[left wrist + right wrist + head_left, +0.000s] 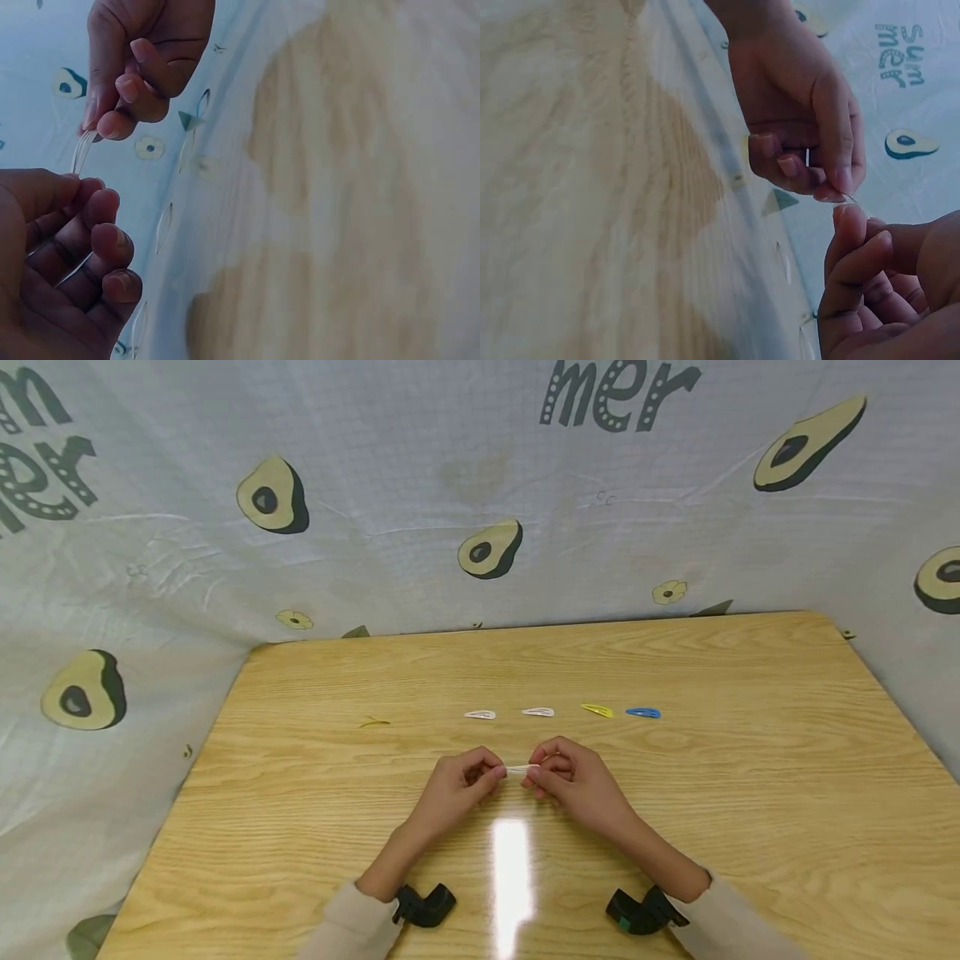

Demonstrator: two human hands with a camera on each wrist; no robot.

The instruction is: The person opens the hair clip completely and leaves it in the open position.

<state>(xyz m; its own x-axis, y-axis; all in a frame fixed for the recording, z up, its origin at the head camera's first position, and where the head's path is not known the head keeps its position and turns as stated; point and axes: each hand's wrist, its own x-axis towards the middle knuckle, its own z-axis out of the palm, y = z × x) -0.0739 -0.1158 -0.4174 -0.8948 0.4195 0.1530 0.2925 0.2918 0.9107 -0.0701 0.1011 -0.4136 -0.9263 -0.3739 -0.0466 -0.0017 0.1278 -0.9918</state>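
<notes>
White slender piece point(519, 769) pinched end to end between the left hand point(456, 787) and the right hand point(583, 782)

We find the piece raised over the table, nearer the person than the row behind it. The left wrist view shows it as several thin pale strands; we take it for a hair clip seen edge-on, though its outline is too covered to be certain. The left hand pinches one end between thumb and fingertips, its remaining fingers loosely bent; the right hand grips the opposite end in the same way. We judge that holding both ends steadies so small a thing and leaves its middle in sight.

Just beyond, we see four teardrop-shaped snap clips, spaced apart: a left white clip point(480, 715), a second white clip point(537, 712), a glossy yellow clip point(597, 710) and a glossy blue clip point(643, 713). Such spacing probably lets each be picked up singly. Farther left lies a thin, bent yellow piece point(375, 722), too small for us to identify.

All five rest on a pale, wood-grained table point(750, 793), backed by a whitish cloth printed with avocados point(375, 435). Black wrist-worn devices point(424, 907) sit beside the beige sleeves point(731, 920), presumably angled to face the fingers.
</notes>
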